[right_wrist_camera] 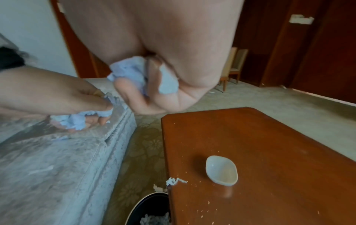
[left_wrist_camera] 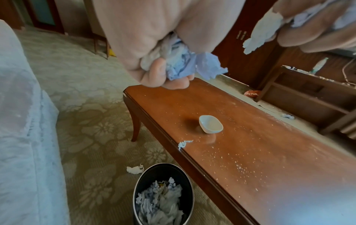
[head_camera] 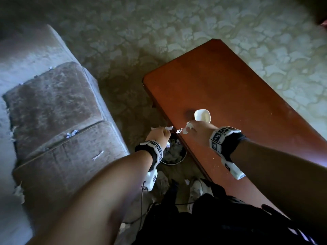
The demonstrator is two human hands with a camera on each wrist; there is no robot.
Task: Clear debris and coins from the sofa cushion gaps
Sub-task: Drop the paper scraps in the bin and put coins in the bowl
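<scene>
My left hand (head_camera: 159, 134) grips a wad of crumpled white paper scraps (left_wrist_camera: 181, 65) and hovers above a round dark bin (left_wrist_camera: 163, 196) on the carpet, which holds several more scraps. My right hand (head_camera: 198, 129) also holds crumpled paper (right_wrist_camera: 133, 71), just over the near edge of the wooden coffee table (head_camera: 238, 89). A small white dish (head_camera: 202, 116) stands on the table beyond my right hand. One twisted scrap (left_wrist_camera: 184, 143) lies at the table's edge. On the sofa (head_camera: 53, 121) more scraps sit in the cushion gap (head_camera: 71, 133).
Crumbs are scattered over the table top (left_wrist_camera: 240, 166). A paper scrap (left_wrist_camera: 134, 169) lies on the patterned carpet beside the bin. A strip of paper (head_camera: 98, 155) rests on the nearer sofa cushion. My dark-clothed legs and white shoes (head_camera: 196, 190) are below, with cables.
</scene>
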